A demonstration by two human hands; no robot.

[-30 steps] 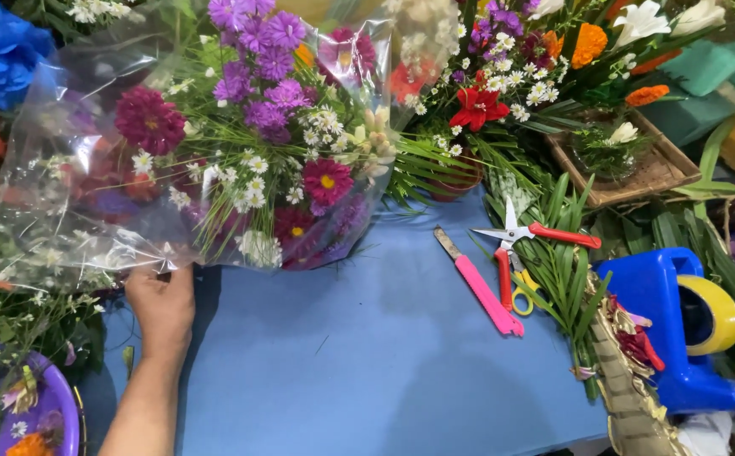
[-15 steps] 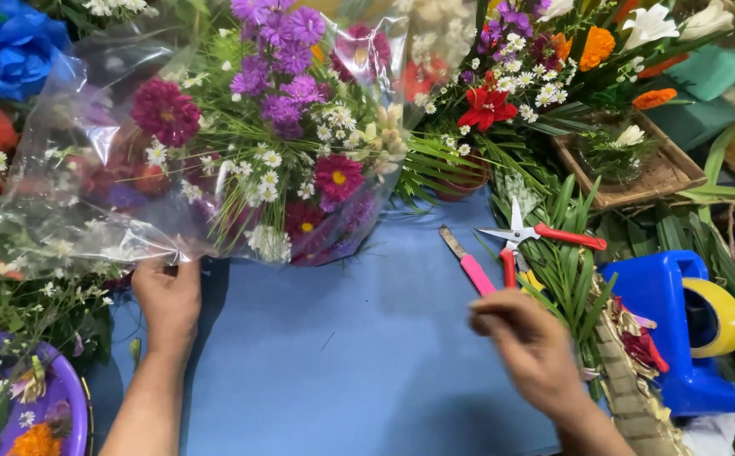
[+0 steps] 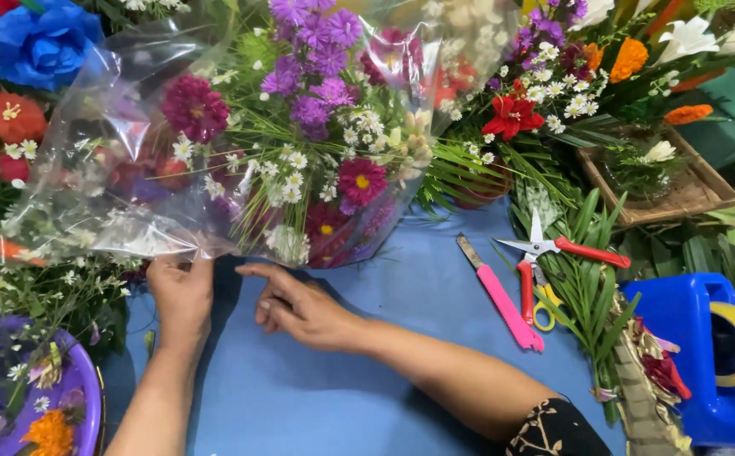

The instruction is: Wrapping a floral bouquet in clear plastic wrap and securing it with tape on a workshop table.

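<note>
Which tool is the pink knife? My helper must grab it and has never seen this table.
On the blue table, look right of the wrapped bouquet. The pink knife lies just left of the red-handled scissors. It alone has a straight pink handle and one narrow blade.

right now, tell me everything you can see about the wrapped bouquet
The bouquet lies on the blue table, blooms pointing away from the person. It mixes purple, magenta and small white daisy-like flowers with thin green stems, inside crinkled clear plastic wrap that looks glossy. The left hand pinches the wrap's near edge; the right hand rests on the table just below it, fingers reaching toward that edge.
</note>
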